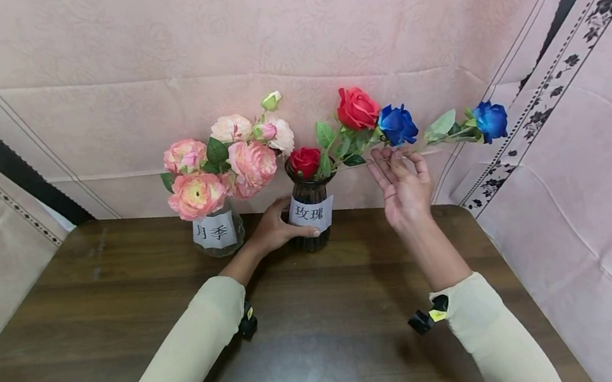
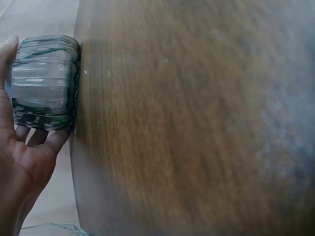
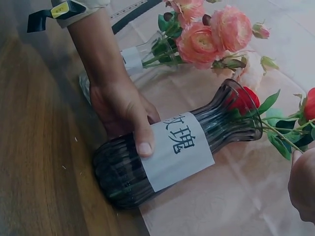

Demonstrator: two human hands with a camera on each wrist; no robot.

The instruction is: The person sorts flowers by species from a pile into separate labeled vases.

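My left hand (image 1: 276, 228) grips a dark ribbed glass vase (image 1: 312, 241) from its left side, the thumb lying over its white paper label (image 3: 178, 147). The vase stands upright near the table's far edge. A small red rose (image 1: 305, 162) sits in its mouth, and a larger red rose (image 1: 357, 108) leans out to the right. My right hand (image 1: 406, 188) pinches a thin stem that runs sideways from the vase mouth. Above its fingers is a blue rose (image 1: 397, 125); another blue rose (image 1: 490, 121) lies further right. Which bloom belongs to the pinched stem is hard to tell.
A clear glass vase (image 1: 235, 228) with a labelled front holds pink flowers (image 1: 253, 167) just left of my left hand. Behind the brown wooden table (image 1: 279, 347) hangs a pale pink patterned cloth (image 1: 206, 31), with more cloth at both sides.
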